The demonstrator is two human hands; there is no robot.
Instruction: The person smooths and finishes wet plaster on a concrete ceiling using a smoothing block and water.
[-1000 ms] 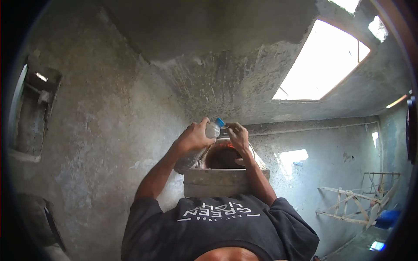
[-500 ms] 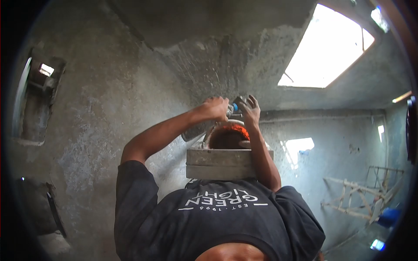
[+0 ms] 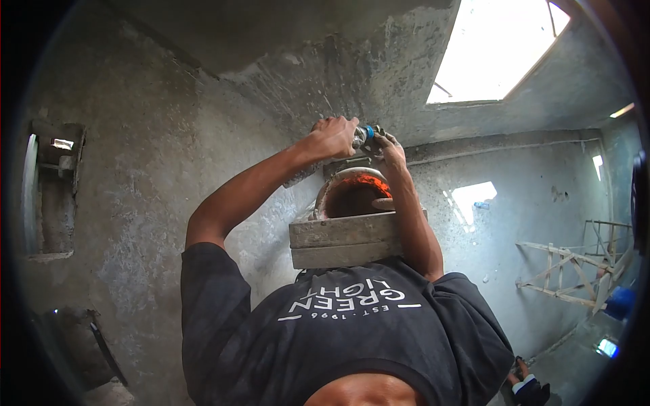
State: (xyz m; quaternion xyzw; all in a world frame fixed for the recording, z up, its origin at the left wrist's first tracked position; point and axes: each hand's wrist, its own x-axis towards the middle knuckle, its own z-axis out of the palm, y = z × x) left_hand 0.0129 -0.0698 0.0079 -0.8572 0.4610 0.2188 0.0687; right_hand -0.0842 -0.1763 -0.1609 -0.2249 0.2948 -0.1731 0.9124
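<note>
1. Nearest the camera is the person's own dark T-shirt (image 3: 352,331) with white lettering, filling the bottom of the view.
2. Just beyond it a grey wooden block (image 3: 342,240) lies crosswise in front of the chest, with an orange-lined bucket (image 3: 352,193) behind it.
3. Above the bucket the left hand (image 3: 332,137) is clenched around a clear plastic bottle (image 3: 301,177), which is tilted, body toward the left arm and neck up.
4. The right hand (image 3: 387,145) pinches the bottle's blue cap (image 3: 369,132) with its fingertips; both hands meet at the neck.
5. Farther off are bare cement walls, a bright roof opening (image 3: 501,47) and a wooden frame (image 3: 575,271) at the right.
</note>
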